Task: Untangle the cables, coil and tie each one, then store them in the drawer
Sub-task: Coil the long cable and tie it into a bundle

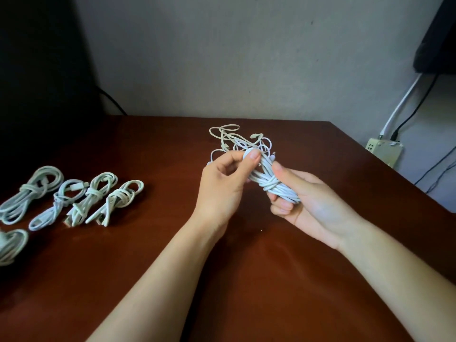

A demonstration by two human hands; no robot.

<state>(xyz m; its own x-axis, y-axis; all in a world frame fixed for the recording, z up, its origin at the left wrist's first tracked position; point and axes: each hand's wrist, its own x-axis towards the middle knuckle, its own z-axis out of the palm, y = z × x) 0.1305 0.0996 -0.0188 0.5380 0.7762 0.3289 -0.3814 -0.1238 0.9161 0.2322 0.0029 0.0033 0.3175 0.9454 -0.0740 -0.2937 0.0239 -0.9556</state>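
A white coiled cable [270,182] with wraps around its middle is held above the brown table [148,255]. My right hand [306,201] grips the coil's lower end with curled fingers. My left hand [224,180] pinches the coil's upper loop between thumb and fingers. Behind my hands a loose tangle of white cables [237,139] lies on the table. Several coiled and tied white cables [74,198] lie in a row at the left. No drawer is in view.
A cream power strip [383,150] sits past the table's right edge, with white and black cords running up the wall. A dark object [37,82] stands at the back left. Another coiled cable [11,245] lies at the left edge.
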